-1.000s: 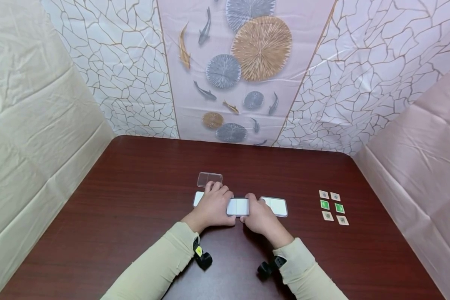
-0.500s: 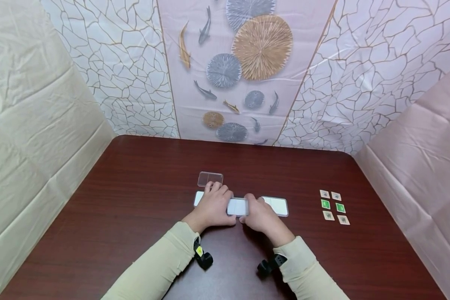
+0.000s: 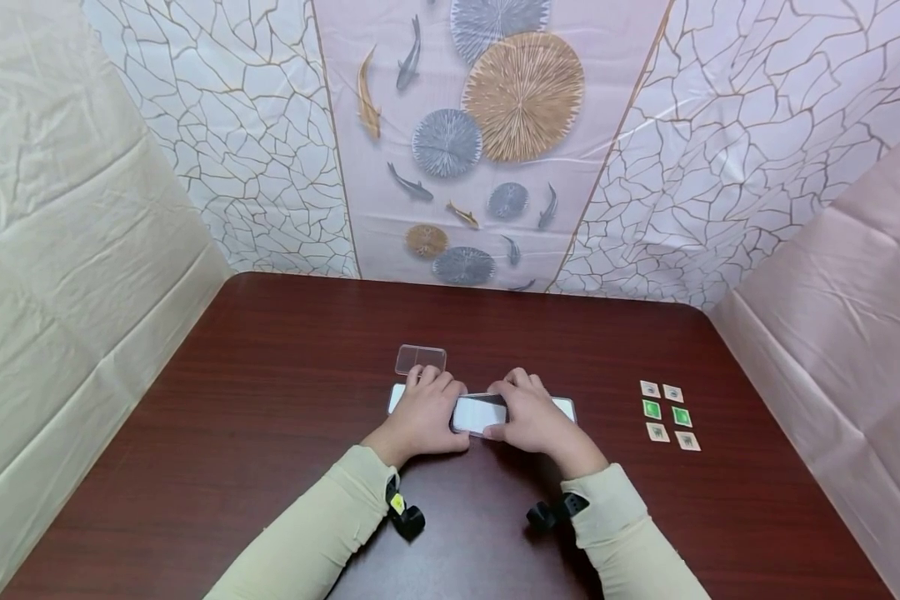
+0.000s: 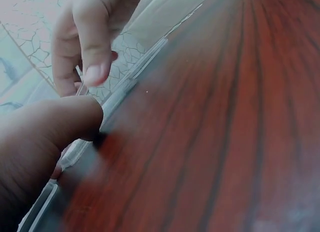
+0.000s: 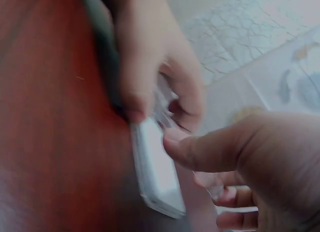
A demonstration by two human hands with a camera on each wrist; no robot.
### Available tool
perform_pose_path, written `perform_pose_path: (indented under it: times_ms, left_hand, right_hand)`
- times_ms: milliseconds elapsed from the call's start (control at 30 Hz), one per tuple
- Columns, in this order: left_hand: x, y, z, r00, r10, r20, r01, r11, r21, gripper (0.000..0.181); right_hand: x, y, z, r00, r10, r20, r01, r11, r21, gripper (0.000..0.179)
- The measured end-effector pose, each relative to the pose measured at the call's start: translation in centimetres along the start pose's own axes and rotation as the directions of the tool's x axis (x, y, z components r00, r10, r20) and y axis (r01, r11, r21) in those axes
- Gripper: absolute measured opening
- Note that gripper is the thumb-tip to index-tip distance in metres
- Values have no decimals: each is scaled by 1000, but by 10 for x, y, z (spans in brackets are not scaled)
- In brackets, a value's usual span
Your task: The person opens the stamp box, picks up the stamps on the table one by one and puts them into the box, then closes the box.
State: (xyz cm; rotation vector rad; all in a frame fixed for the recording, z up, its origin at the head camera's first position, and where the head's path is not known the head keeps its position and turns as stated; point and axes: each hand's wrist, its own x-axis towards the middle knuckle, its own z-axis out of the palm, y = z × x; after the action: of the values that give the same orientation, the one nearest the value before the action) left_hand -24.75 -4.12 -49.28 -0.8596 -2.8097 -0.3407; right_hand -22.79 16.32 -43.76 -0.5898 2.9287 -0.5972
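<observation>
Between my hands lies a small flat rectangular box [image 3: 478, 415] with a white inside, also seen in the right wrist view as a white box [image 5: 157, 157] with clear edges. My left hand [image 3: 420, 412] grips its left end, thumb on the near side. A clear plastic lid [image 5: 213, 188], tilted along the box's far side, is pinched between the thumb and fingers of my right hand [image 3: 532, 417]. My fingers hide part of the lid. Similar white boxes lie partly covered beyond each hand, a left box [image 3: 396, 397] and a right box [image 3: 565, 407].
A separate clear plastic lid [image 3: 420, 358] lies behind my left hand. On the right of the dark red wooden table [image 3: 285, 367] are several small square tiles, among them a green tile [image 3: 652, 409] and a pale picture tile [image 3: 687, 441]. Patterned cloth [image 3: 450, 208] hangs behind the table.
My right hand has shifted to the right and its fingers have spread further back. The clear lid now stands tilted at the middle box's far side. My left hand stays in place.
</observation>
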Motion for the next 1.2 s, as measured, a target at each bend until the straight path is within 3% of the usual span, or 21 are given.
perform_pose_path:
  times_ms: [233, 500, 633, 867, 1200]
  left_hand:
    - [-1, -3, -1, 1000, -5, -8, 5, 1000, 28, 58]
    - [-3, -7, -1, 1000, -14, -7, 14, 999, 30, 54]
    - [-4, -7, -1, 1000, -17, -2, 17, 1000, 26, 54]
    - [-4, -7, 2, 1000, -10, 1, 10, 999, 32, 54]
    - [-4, -5, 0, 1000, 0, -5, 0, 999, 53, 57]
  right_hand:
    - [5, 20, -19, 997, -77, -17, 77, 996, 45, 52]
    - [27, 34, -9, 991, 46, -128, -28, 990, 140, 59]
    - [42, 36, 3, 987, 103, -123, -86, 987, 137, 61]
    - [58, 40, 20, 987, 138, -87, -128, 985, 115, 62]
    - [64, 44, 21, 985, 159, -59, -153, 984, 95, 71]
